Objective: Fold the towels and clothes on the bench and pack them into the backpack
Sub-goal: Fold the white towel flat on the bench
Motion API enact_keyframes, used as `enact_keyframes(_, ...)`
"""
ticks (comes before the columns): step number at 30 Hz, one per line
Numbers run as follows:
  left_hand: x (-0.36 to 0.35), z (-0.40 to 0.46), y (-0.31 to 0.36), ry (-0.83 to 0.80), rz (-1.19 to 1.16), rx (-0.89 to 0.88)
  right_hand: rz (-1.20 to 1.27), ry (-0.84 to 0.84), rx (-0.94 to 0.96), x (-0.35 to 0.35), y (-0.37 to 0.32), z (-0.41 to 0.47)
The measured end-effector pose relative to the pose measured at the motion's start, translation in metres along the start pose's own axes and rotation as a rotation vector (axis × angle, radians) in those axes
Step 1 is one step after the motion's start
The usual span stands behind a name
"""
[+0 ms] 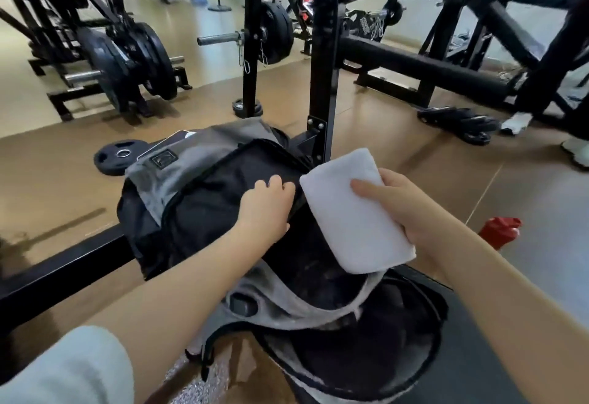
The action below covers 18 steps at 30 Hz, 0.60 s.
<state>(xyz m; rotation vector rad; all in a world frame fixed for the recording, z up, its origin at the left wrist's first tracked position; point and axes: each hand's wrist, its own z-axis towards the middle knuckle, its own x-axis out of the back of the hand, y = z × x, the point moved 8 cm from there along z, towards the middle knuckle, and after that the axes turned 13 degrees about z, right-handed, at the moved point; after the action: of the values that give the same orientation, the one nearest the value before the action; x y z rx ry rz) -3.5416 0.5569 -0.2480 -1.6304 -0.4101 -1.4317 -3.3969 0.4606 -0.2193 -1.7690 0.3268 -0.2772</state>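
Hands at the open backpack [197, 199], seen from the head camera. Left hand [266, 204] reaches forward from a pale sleeve [73, 368], its fingers curled over the black edge of the zipped flap and gripping it, so that the main compartment gapes toward the viewer. Right hand [398, 209] holds a folded white towel [352, 212] — thumb on the upper face, fingers wrapped beneath — with the towel tilted, its lower end just over the dark opening of the bag.

Backpack: grey and black, lying on its back; a small dark patch [163, 160] on the grey front panel bears a mark too small to read. White lettering on a distant machine is likewise illegible.

Surface and room: the bag rests on a dark bench pad [471, 333] beside a black steel frame bar [63, 263]. Brown floor around it — a loose weight plate [116, 158] lies flat beyond the bag, a red bottle [498, 231] stands to the right, and an upright rack post [325, 53] rises behind. Plate-loaded machines [127, 59] fill the background.
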Motion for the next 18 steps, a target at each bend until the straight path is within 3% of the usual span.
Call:
enact_keyframes(2,0.0,0.005,-0.011,0.049,-0.062,0.029,-0.006,-0.024,-0.053,0.002,0.011,0.012)
enact_keyframes(7,0.029,0.021,-0.102,0.296,-0.557,0.274,-0.027,-0.148,-0.204,-0.018,0.038,0.038)
enact_keyframes(14,0.037,0.025,-0.108,0.396,-0.674,0.292,0.113,-0.114,-0.262,-0.073,0.056,0.101)
enact_keyframes(16,0.034,0.024,-0.11,0.424,-0.7,0.319,-0.027,-0.067,-0.26,-0.077,0.064,0.114)
enact_keyframes(18,0.034,0.023,-0.105,0.43,-0.706,0.31,-0.326,0.035,-0.191,-0.071,0.067,0.119)
